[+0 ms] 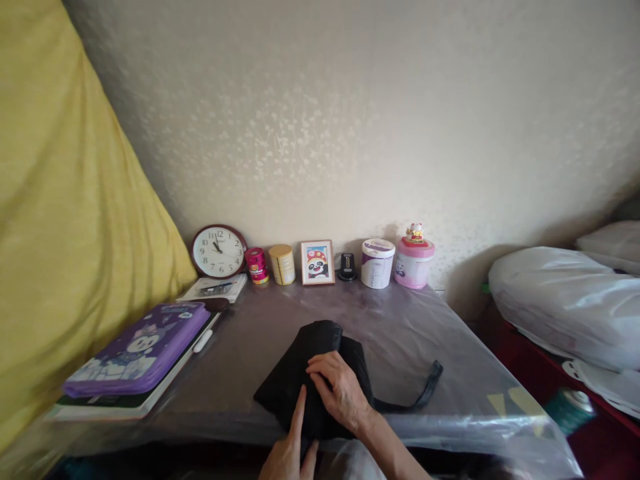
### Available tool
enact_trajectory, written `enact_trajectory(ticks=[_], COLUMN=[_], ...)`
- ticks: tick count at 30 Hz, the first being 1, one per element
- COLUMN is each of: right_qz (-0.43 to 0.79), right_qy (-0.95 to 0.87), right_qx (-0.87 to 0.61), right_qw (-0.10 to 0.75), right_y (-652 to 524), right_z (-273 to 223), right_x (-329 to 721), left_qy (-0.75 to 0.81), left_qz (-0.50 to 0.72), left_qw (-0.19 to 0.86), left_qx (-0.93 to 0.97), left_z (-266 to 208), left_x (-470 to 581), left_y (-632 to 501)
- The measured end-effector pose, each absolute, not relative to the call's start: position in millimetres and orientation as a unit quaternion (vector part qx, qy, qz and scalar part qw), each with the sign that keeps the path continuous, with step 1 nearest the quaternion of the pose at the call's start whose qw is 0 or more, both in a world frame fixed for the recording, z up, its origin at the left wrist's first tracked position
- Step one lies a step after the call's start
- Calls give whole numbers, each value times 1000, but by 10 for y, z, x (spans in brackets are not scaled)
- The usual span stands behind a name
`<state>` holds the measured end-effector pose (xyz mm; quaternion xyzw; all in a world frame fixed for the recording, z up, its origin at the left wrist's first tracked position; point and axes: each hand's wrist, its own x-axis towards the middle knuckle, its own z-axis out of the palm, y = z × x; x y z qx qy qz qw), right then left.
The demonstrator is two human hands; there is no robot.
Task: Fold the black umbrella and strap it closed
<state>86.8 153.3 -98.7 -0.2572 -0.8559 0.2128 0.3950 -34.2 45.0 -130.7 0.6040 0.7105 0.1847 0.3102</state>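
A folded black fabric item (pixel 315 340), its exact kind unclear, lies at the table's front edge. A narrow black strap (pixel 423 397) trails from it to the right. My right hand (pixel 343 390) is over the upper folds, its fingers bent and closed on the fabric. Lower down, my left hand (pixel 293 443) touches the near left part with the index finger stretched out and the thumb apart. The fabric's underside and its near end are partly hidden by both hands.
A clear plastic sheet covers the table (pixel 240 373). A purple case (pixel 145 347) lies on books at left. Along the wall stand a clock (pixel 219 251), a framed panda picture (pixel 317 263) and several tubs. White bags (pixel 565 300) and a green can (pixel 570 410) are at right.
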Motion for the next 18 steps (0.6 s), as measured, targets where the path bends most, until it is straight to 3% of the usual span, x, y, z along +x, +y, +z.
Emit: enact_trajectory(ticks=[6,14,18], right_qz=[122,87,137], right_qy=[-883,-804,-847], right_qx=[-262,-451,-371], right_qw=[369,378,355], right_y=[1869,2305,1856], right_z=[-1154,-1140,-1101], right_x=[859,789,778], left_qy=[713,727,710], left_qz=[216,231,253], left_qw=[322,332,349], left_qx=[585,555,557], left_z=[-1273,-1262,-1333], left_x=[-330,-320,-340], left_y=[433,424,428])
